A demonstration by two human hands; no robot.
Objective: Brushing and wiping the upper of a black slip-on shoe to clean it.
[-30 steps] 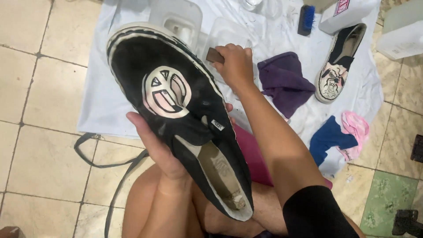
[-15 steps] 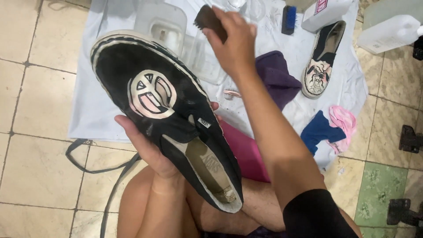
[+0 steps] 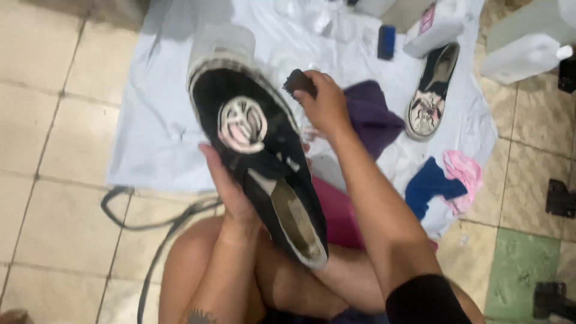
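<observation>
Left hand (image 3: 231, 186) under a black slip-on shoe (image 3: 264, 156), palm up, fingers wrapped along the near side of the sole, gripping it firmly. Shoe held in the air, tilted, toe pointing away toward the far edge of the white cloth (image 3: 156, 126), opening toward the knees, pale round emblem on the upper facing up. Right hand (image 3: 324, 105) closed around a small dark brush (image 3: 299, 81), poised just beside the right edge of the shoe near its toe half; whether bristles touch the shoe cannot be told because of blur.

Spread on the tiled floor (image 3: 54, 150), the white cloth carrying the rest: second matching shoe (image 3: 432, 90) lying flat near the far right edge, toe toward the near side; purple rag (image 3: 372, 117) between that shoe and the right hand; blue rag (image 3: 429, 186) and pink rag (image 3: 465, 174) touching each other at the near right corner; small dark blue object (image 3: 387, 41) near the far edge; white box (image 3: 435, 27) at the far right corner. Pale container (image 3: 222, 45) just behind the held shoe's toe, partly hidden. White jug (image 3: 522, 57) off the cloth on the tiles, far right. Dark strap (image 3: 150, 225) curling over the tiles along the near left edge of the cloth. Magenta fabric (image 3: 336, 210) beneath the right forearm.
</observation>
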